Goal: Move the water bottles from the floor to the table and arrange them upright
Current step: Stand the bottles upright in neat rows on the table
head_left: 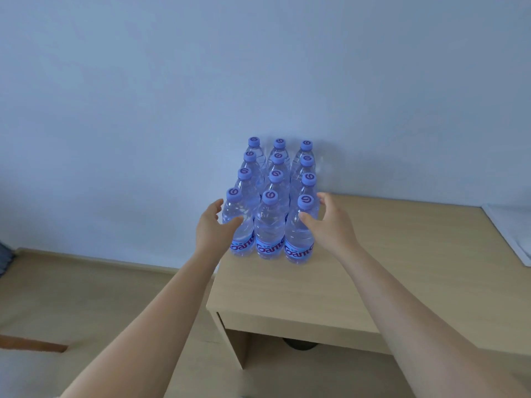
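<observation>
While both hands [214, 225] flank them (open grip), bottles [270, 202] stand upright.

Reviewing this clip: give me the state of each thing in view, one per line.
water bottles: twelve, upright, capped, in a three-by-four block on the table by the wall.
left hand: open, at the block's left side, gripping nothing.
right hand: open, at the block's right side, gripping nothing.
table: bears the bottles at its left end.
</observation>
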